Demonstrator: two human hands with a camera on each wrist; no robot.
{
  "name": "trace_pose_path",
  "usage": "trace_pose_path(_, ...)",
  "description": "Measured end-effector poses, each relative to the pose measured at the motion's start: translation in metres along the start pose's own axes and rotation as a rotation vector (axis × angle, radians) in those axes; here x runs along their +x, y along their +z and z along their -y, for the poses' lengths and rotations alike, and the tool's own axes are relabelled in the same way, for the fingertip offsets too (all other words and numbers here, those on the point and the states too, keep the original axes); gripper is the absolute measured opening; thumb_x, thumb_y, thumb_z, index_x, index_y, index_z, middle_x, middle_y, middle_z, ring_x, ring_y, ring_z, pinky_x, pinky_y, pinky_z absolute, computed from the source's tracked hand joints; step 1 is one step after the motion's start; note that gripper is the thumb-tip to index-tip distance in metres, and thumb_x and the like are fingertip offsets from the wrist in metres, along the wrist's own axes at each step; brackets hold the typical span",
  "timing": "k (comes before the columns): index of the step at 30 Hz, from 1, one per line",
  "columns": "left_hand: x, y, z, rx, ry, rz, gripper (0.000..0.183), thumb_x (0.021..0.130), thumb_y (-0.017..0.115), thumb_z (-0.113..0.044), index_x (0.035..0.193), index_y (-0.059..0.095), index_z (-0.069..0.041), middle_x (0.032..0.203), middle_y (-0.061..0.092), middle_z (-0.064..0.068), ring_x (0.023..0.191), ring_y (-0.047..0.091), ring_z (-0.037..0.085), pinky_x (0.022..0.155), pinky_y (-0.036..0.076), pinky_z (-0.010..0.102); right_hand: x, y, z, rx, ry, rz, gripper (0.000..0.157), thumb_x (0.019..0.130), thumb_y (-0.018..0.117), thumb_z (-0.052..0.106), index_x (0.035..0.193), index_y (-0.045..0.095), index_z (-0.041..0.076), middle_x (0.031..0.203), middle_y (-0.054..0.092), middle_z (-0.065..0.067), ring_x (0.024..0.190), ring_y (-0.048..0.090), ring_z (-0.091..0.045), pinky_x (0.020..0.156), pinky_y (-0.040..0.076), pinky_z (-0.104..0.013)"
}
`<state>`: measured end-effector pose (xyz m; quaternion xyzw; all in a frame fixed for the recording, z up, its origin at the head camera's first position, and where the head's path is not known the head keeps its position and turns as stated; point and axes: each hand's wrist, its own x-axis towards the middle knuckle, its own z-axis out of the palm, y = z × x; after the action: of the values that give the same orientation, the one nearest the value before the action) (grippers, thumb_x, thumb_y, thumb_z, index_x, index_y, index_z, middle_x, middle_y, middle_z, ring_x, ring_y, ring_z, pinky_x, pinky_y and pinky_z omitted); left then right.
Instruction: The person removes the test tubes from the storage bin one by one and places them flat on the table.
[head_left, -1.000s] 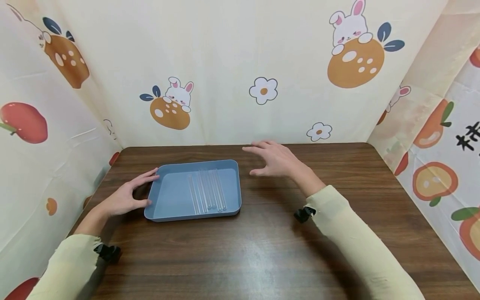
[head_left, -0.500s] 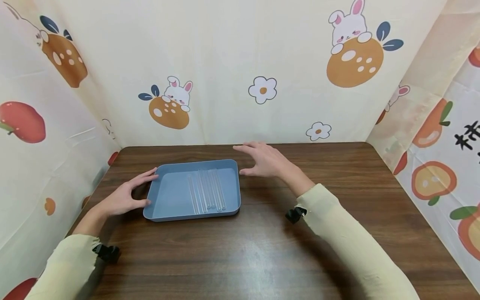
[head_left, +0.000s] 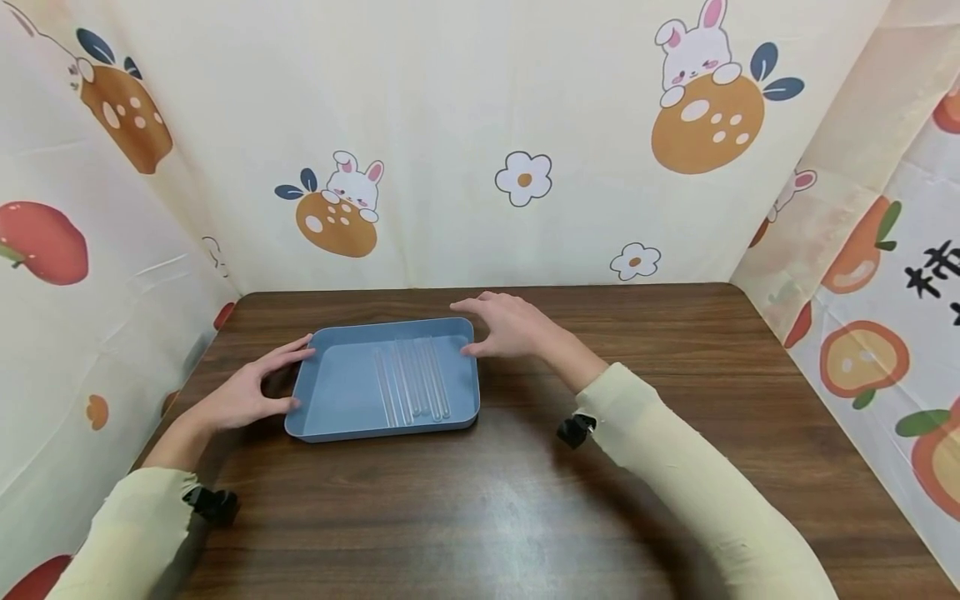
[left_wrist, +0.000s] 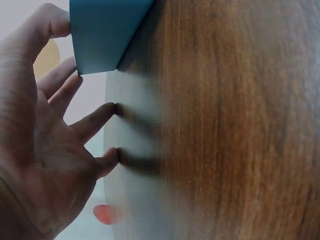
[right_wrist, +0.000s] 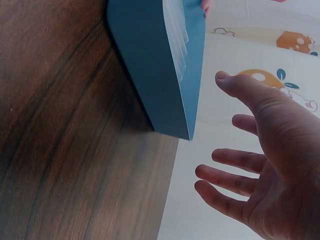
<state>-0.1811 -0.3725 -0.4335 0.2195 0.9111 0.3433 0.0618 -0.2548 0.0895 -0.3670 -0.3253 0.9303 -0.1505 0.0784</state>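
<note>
A blue-grey rectangular tray (head_left: 337, 392) lies on the table in the head view. Several clear test tubes (head_left: 417, 379) lie side by side in its right half. At the tray's left end is my left hand (head_left: 243, 398), thumb and fingers spread. In the left wrist view the thumb meets the tray wall (left_wrist: 102, 37), while two fingertips rest on the table. My right hand (head_left: 517, 327) hovers over the tray's back right corner with its fingers spread and nothing in them. The right wrist view shows this hand (right_wrist: 285, 150) apart from the tray (right_wrist: 142, 65).
The brown wood-grain table (head_left: 450, 517) extends in front of the tray and to its right. A cream curtain (head_left: 450, 100) with rabbit and fruit prints stands along the back edge. Printed sheets also hang on both sides. Each sleeve cuff carries a small black clip (head_left: 576, 430).
My right hand has moved left and slightly down, from beside the tray to over its back right corner. The left hand, tray and test tubes have stayed in place.
</note>
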Motion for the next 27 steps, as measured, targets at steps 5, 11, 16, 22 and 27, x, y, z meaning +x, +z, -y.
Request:
trace_pose_path(5,0.001,-0.001,0.001,-0.01,-0.013,0.002,0.076,0.096,0.087,-0.017,0.165,0.056,-0.012,0.18,0.03,-0.029,0.157,0.023,-0.022,0.127,0.034,0.049,0.005,0.003,0.008,-0.019,-0.011,0.034,0.074,0.1,0.084,0.043,0.166,0.058,0.02,0.15,0.071,-0.016,0.126,0.07,-0.031,0.109,0.058,-0.052)
trace_pose_path(11,0.002,-0.001,0.0,-0.023,-0.02,0.011,0.077,0.096,0.087,-0.016,0.166,0.055,-0.01,0.182,0.03,-0.024,0.158,0.023,-0.021,0.123,0.032,0.075,0.011,0.005,0.017,-0.018,0.008,0.071,0.073,0.1,0.084,0.044,0.165,0.059,0.021,0.158,0.066,-0.015,0.139,0.068,-0.033,0.117,0.057,-0.053)
trace_pose_path(16,0.002,-0.001,-0.001,-0.033,-0.024,0.016,0.078,0.096,0.087,-0.017,0.166,0.054,-0.01,0.181,0.03,-0.026,0.163,0.024,-0.012,0.123,0.031,0.078,0.016,0.005,0.025,-0.005,0.025,0.1,0.072,0.101,0.084,0.043,0.165,0.059,0.021,0.16,0.065,-0.015,0.139,0.067,-0.033,0.118,0.056,-0.054)
trace_pose_path(22,0.002,-0.001,-0.002,-0.03,-0.031,0.024,0.078,0.096,0.087,-0.018,0.166,0.054,-0.01,0.186,0.03,-0.012,0.169,0.026,0.002,0.123,0.03,0.082,0.024,0.005,0.032,0.006,0.041,0.134,0.07,0.102,0.082,0.042,0.165,0.059,0.02,0.163,0.064,-0.013,0.147,0.064,-0.032,0.122,0.054,-0.053)
trace_pose_path(27,0.002,-0.002,-0.002,-0.025,-0.043,0.021,0.078,0.097,0.087,-0.02,0.166,0.054,-0.011,0.188,0.033,0.003,0.16,0.025,-0.015,0.122,0.031,0.08,0.031,0.008,0.037,0.05,0.058,0.152,0.07,0.103,0.082,0.041,0.165,0.059,0.015,0.167,0.064,-0.012,0.153,0.062,-0.032,0.125,0.053,-0.052)
